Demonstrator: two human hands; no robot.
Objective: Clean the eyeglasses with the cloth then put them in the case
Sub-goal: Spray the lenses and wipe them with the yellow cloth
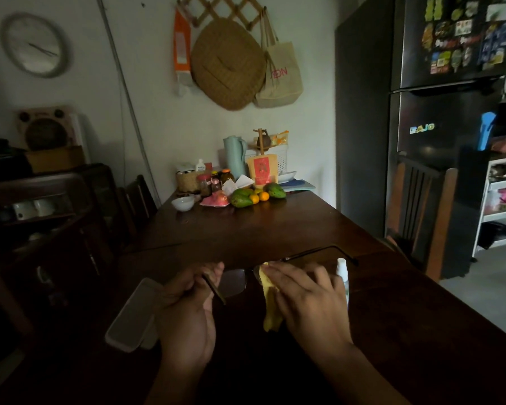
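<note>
Eyeglasses point(234, 283) held above the surface point(275, 229), left hand point(187, 305) gripping frame end, right hand point(307, 296) pinching yellow cloth point(270, 314) on one lens: mid-wipe, other lens likely next, then fold temples for open case point(130, 315) at left.

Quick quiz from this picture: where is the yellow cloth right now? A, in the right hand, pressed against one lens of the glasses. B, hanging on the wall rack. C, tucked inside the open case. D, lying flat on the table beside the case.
A: the right hand presses the yellow cloth against a lens of the eyeglasses, while the left hand grips the frame's other side.
</note>
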